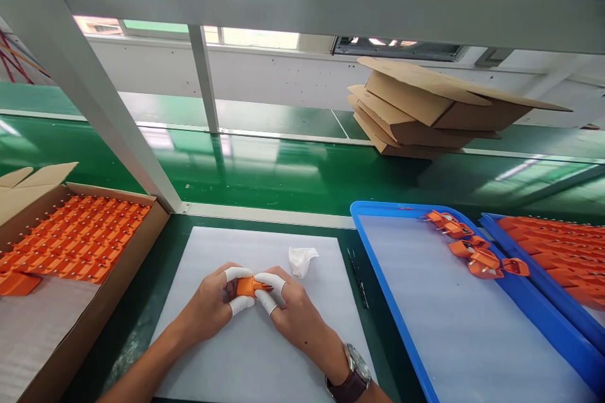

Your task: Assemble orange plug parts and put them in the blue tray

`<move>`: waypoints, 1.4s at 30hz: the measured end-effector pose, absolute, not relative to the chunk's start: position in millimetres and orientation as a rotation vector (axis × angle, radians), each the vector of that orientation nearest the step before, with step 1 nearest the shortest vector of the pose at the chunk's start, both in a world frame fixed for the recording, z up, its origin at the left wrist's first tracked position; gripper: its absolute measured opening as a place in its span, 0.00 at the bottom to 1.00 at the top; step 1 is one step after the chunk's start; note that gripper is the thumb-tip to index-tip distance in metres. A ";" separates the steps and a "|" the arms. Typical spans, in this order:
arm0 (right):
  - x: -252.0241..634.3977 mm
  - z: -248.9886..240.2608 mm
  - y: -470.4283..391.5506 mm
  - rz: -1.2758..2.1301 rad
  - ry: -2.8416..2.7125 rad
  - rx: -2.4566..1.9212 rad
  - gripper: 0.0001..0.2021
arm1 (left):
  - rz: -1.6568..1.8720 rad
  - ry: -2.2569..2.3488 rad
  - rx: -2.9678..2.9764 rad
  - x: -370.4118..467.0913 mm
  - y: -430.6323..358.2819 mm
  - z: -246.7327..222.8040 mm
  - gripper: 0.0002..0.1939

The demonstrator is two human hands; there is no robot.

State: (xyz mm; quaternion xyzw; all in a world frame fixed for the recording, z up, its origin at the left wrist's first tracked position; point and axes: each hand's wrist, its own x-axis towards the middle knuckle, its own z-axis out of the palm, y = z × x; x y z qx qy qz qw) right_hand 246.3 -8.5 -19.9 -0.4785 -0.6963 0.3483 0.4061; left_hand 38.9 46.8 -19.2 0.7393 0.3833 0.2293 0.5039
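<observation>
Between my two hands is a small orange plastic part (245,287), held just above a white sheet (212,365) on the bench. My left hand (212,299) pinches its left side with thumb and forefinger. From the other side, my right hand (292,302) grips its right end, where a dark tip shows near the fingers. White finger cots cover the thumbs and forefingers of both hands. The underside of the part is hidden by the fingers. A crumpled white tissue (301,261) lies on the sheet beyond my right hand.
An open cardboard box (127,245) with rows of orange parts stands at left. At right, a blue tray (378,277) holds several orange parts, beside another blue tray (494,220) full of them. A thin black tool (358,278) lies between. Flattened cartons (425,107) sit behind a metal frame (118,119).
</observation>
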 end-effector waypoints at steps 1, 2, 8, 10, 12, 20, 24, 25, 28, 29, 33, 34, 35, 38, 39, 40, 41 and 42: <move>246.4 -19.8 -8.6 0.876 -1.759 -1.211 0.15 | 0.550 0.927 1.784 39.0 47.0 -18.7 0.15; 246.5 -19.4 -8.8 0.880 -1.760 -1.219 0.15 | 0.546 0.929 1.785 39.0 47.1 -18.3 0.15; 247.3 -15.5 -7.9 0.935 -1.745 -1.243 0.13 | 0.545 0.949 1.809 39.6 46.5 -20.3 0.15; 247.7 -15.1 -6.9 0.947 -1.744 -1.238 0.13 | 0.552 0.956 1.815 39.7 46.2 -22.4 0.15; 247.8 -15.4 -6.1 0.957 -1.746 -1.234 0.13 | 0.553 0.958 1.827 39.7 46.1 -24.7 0.15; 244.9 -17.5 -5.8 0.987 -1.704 -1.215 0.13 | 0.559 0.957 1.866 40.1 46.5 -31.4 0.14; 246.1 -17.3 -4.3 1.011 -1.701 -1.220 0.13 | 0.564 0.959 1.876 39.9 46.6 -32.8 0.13; 246.8 -17.3 -3.6 1.014 -1.704 -1.221 0.13 | 0.565 0.960 1.875 39.8 46.6 -33.0 0.13; 248.9 -17.1 -1.9 1.024 -1.701 -1.231 0.11 | 0.569 0.943 1.858 40.0 47.1 -32.3 0.15; 249.3 -16.9 -1.6 1.027 -1.693 -1.238 0.11 | 0.571 0.931 1.852 40.2 47.1 -31.5 0.15; 249.8 -15.9 -2.1 1.044 -1.657 -1.242 0.11 | 0.557 0.914 1.826 41.0 46.7 -26.0 0.15; 250.0 -15.9 -2.4 1.046 -1.656 -1.240 0.12 | 0.550 0.916 1.822 41.0 46.4 -24.5 0.15; 250.3 -15.9 -2.6 1.046 -1.658 -1.238 0.12 | 0.542 0.917 1.821 41.0 46.1 -23.2 0.15; 252.0 -15.9 -2.7 1.039 -1.682 -1.225 0.13 | 0.526 0.915 1.823 40.2 45.7 -20.4 0.14; 252.6 -15.8 -2.7 1.034 -1.691 -1.222 0.14 | 0.525 0.913 1.824 39.9 45.7 -19.9 0.14; 253.1 -15.7 -2.8 1.027 -1.700 -1.220 0.14 | 0.525 0.908 1.825 39.6 45.9 -19.4 0.14; 253.6 -15.5 -3.0 1.020 -1.709 -1.220 0.14 | 0.527 0.903 1.828 39.4 46.2 -19.2 0.15; 253.8 -15.4 -3.2 1.011 -1.718 -1.219 0.14 | 0.529 0.897 1.832 39.2 46.6 -19.1 0.15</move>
